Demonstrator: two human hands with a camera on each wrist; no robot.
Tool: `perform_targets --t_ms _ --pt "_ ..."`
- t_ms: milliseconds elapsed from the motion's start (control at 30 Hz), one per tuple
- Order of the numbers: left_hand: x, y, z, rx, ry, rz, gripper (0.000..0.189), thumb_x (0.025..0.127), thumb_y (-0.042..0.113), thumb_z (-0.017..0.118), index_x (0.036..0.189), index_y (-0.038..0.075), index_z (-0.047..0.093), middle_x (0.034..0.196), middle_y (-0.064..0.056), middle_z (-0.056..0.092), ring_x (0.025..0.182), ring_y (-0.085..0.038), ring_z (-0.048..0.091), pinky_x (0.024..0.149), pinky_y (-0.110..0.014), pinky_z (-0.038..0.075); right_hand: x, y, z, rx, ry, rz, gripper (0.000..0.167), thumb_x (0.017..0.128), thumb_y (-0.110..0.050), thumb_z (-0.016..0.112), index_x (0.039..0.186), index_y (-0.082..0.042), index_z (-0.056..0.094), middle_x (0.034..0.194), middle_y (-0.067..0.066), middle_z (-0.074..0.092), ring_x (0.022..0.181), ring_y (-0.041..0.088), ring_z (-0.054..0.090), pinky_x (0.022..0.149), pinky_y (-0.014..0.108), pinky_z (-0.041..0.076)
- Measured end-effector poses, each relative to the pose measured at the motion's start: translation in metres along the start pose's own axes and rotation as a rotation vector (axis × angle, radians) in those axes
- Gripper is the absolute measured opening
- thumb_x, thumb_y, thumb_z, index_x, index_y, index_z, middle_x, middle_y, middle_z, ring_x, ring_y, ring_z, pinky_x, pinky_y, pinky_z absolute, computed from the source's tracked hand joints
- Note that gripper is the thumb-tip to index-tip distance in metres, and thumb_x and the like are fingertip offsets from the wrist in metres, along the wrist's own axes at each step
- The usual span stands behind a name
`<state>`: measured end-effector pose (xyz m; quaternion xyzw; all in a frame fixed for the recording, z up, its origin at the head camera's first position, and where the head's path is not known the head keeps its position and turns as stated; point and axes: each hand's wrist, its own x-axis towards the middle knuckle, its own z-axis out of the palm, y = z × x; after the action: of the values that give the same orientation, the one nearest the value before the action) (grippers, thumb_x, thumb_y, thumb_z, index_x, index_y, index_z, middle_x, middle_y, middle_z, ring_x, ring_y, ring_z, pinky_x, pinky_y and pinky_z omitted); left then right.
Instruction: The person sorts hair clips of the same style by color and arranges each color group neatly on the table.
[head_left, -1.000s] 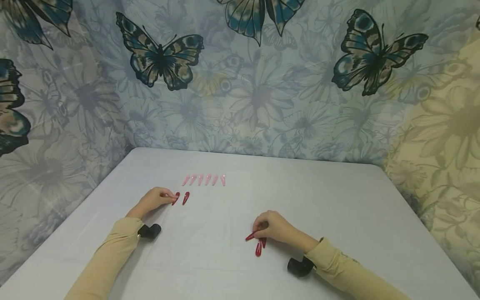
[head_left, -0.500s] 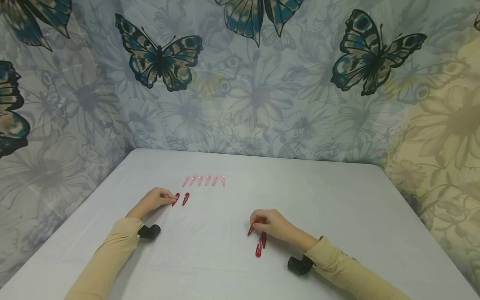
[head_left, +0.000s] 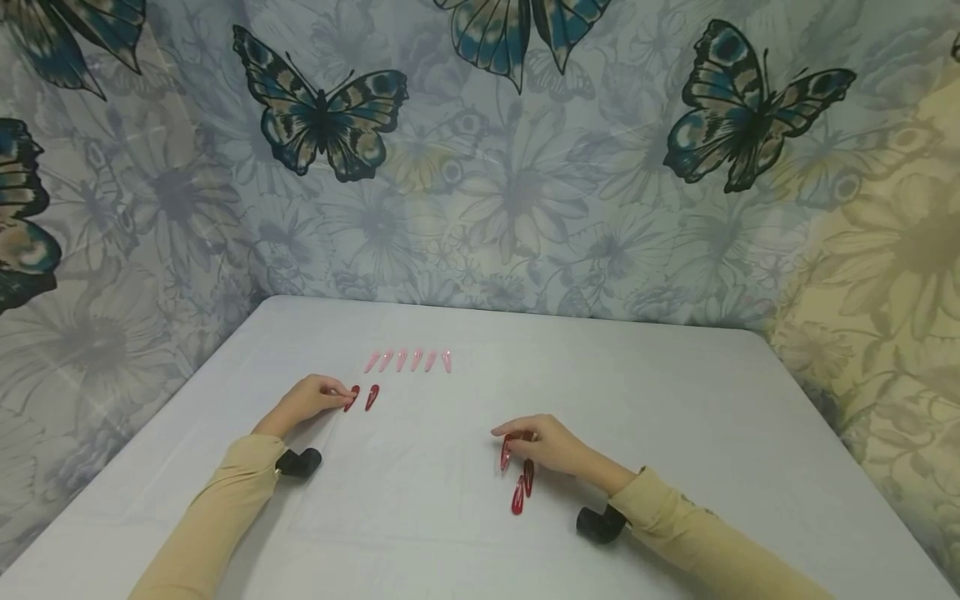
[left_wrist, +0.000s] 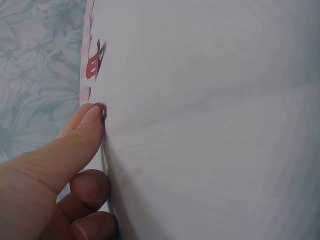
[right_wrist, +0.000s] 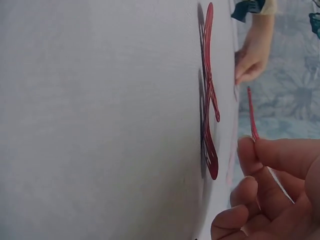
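In the head view, the left hand (head_left: 306, 397)'s fingers pinched the left red clip (head_left: 356, 388), beside a neighbouring red clip (head_left: 372, 397) and near a row of pink clips (head_left: 416, 360); a sideways twitch could have skewed its placing; the right hand (head_left: 551, 443) pinched a held-up red clip (head_left: 505, 454), and a loosened grip might have dropped it onto two loose red clips (head_left: 517, 497); the white worktop (head_left: 420, 517) showed faint creases, with butterfly-patterned walls (head_left: 525, 183) behind. In the left wrist view, thumb and fingertip met at the clip's end, so a careless release might have tipped it. In the right wrist view, the loose pair appeared to overlap, so lifting one could have dragged the other; bluish patterned wall showed beyond the worktop's edge.
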<state>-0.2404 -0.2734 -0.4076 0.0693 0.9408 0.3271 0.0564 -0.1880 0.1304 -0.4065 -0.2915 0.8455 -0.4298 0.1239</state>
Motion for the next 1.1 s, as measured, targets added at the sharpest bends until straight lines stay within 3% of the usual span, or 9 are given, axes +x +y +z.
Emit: perform_targets --t_ms 200,333,567,700,867,1100 --pt "0.000 0.001 -0.001 -0.006 0.004 -0.007 0.019 0.087 0.014 0.071 0.099 -0.001 0.075 0.100 -0.021 0.071 0.073 -0.016 0.042 0.065 -0.029 0.034 0.004 -0.004 -0.002 0.083 0.023 0.027 0.013 0.087 0.000 0.067 0.096 0.000 0.057 0.078 0.017 0.067 0.062 0.004 0.049 0.056 0.018 0.041" --pt "0.000 0.002 -0.002 -0.002 0.004 -0.023 0.020 0.087 0.014 0.071 0.099 -0.001 0.074 0.102 -0.021 0.071 0.074 -0.016 0.044 0.066 -0.028 0.035 0.007 -0.005 -0.002 0.097 0.047 0.055 0.010 0.084 -0.003 0.072 0.090 0.002 0.065 0.078 0.017 0.070 0.064 0.006 0.052 0.059 0.019 0.043" --pt "-0.002 0.003 -0.003 0.000 0.005 -0.035 0.021 0.088 0.016 0.071 0.099 -0.001 0.074 0.097 -0.019 0.070 0.074 -0.016 0.043 0.066 -0.028 0.034 0.020 -0.008 -0.005 0.077 0.077 0.146 0.012 0.083 -0.008 0.072 0.092 0.000 0.073 0.079 0.012 0.073 0.071 0.009 0.054 0.066 0.024 0.044" --pt "-0.005 0.002 0.001 -0.014 -0.005 -0.035 0.020 0.087 0.015 0.071 0.097 -0.002 0.074 0.094 -0.018 0.070 0.073 -0.016 0.043 0.066 -0.028 0.034 0.032 -0.009 -0.004 0.087 0.083 0.222 0.015 0.082 -0.010 0.073 0.094 0.000 0.075 0.083 0.010 0.075 0.075 0.009 0.054 0.070 0.025 0.045" --pt "-0.005 0.002 0.003 0.000 0.003 -0.037 0.019 0.088 0.016 0.071 0.097 -0.001 0.075 0.103 -0.020 0.071 0.076 -0.015 0.046 0.069 -0.027 0.037 0.055 -0.019 -0.005 0.094 0.103 0.295 0.015 0.082 -0.011 0.074 0.094 -0.002 0.076 0.087 0.009 0.077 0.081 0.009 0.060 0.074 0.025 0.047" --pt "-0.004 0.004 0.002 0.005 0.006 -0.024 0.020 0.087 0.015 0.071 0.098 -0.001 0.075 0.106 -0.022 0.071 0.078 -0.016 0.049 0.070 -0.027 0.038 0.081 -0.034 0.004 0.126 0.122 0.320 0.013 0.080 -0.008 0.075 0.091 0.000 0.075 0.080 0.010 0.076 0.077 0.008 0.067 0.077 0.026 0.051"
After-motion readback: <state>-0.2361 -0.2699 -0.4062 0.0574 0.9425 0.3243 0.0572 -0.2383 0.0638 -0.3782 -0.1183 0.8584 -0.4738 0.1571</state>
